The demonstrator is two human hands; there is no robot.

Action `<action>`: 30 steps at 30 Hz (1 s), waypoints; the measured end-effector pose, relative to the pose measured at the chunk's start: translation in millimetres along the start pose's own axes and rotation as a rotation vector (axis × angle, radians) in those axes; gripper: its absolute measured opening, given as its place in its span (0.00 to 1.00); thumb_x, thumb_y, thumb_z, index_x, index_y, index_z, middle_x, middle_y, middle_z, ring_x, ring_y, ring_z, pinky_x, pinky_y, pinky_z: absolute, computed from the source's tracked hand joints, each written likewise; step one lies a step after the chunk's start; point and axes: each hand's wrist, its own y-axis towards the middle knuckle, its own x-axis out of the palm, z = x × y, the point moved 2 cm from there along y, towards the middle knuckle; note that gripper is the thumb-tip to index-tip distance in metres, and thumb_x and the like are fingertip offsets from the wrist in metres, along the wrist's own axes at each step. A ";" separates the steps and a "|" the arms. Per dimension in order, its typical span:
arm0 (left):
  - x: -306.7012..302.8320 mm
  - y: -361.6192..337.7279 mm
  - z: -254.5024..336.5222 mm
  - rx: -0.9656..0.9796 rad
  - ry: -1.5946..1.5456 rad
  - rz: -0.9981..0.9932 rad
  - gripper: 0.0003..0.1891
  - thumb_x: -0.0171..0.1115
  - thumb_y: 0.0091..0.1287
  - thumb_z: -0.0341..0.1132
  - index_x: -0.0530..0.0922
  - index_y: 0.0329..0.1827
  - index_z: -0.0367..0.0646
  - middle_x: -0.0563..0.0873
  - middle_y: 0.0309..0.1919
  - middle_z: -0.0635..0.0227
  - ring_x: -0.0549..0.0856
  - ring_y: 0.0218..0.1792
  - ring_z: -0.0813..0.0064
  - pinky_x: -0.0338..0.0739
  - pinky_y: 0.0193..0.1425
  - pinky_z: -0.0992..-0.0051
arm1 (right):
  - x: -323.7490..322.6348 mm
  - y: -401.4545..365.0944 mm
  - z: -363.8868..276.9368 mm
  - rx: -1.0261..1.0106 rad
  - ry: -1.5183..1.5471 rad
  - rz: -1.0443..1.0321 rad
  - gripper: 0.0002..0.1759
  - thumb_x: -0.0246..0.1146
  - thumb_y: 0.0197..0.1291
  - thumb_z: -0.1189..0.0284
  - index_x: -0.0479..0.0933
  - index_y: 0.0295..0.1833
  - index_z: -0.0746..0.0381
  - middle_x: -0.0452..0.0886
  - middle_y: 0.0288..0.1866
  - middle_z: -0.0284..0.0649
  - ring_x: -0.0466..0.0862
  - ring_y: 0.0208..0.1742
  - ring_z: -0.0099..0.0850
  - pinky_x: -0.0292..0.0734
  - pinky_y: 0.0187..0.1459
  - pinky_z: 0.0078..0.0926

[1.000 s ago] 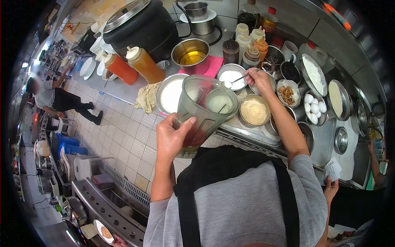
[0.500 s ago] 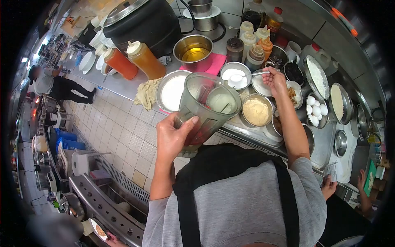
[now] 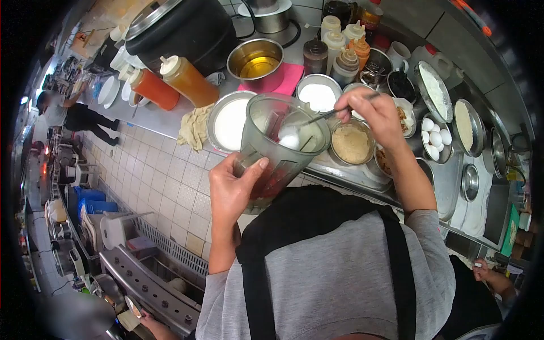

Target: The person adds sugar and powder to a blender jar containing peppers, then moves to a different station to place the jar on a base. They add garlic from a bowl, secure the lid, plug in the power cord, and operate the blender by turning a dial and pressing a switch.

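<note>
Half a second ago my right fingers (image 3: 368, 110) had the loaded metal spoon (image 3: 324, 116) over the round steel bowl of white powder (image 3: 318, 96); now its white load sits within the mouth of the translucent grey-green plastic jug (image 3: 277, 161). That powder bowl lies at one o'clock from the jug. The printed paper held by a co-worker at four o'clock no longer shows.

The jug leans, mouth toward one o'clock, base toward seven, off the near edge of the steel tabletop (image 3: 153, 122). Its rim crosses my view of the steel bowl of white liquid (image 3: 228, 124) at ten o'clock; I can't tell if they touch. The steel bowl of pale yellow powder (image 3: 352, 143) is close by at three o'clock. Bare tiled floor (image 3: 164, 170) opens out toward eight o'clock.

My left fingers (image 3: 231, 184) are clamped on the jug's handle side, thumb laid along it, forearm rising from six o'clock. My right fingers are pinched together on the spoon's handle, wrist bent above the pale powder, forearm coming in from five o'clock.
</note>
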 end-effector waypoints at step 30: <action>8.0 -131.2 -70.5 0.088 -0.402 0.648 0.16 0.67 0.57 0.32 0.69 0.16 0.42 0.68 0.16 0.80 0.62 0.20 0.90 0.51 0.23 0.83 | -56.6 12.2 77.7 0.045 -0.833 -0.337 0.18 0.61 0.58 0.66 0.78 0.54 0.57 0.77 0.54 0.42 0.79 0.50 0.38 0.74 0.50 0.32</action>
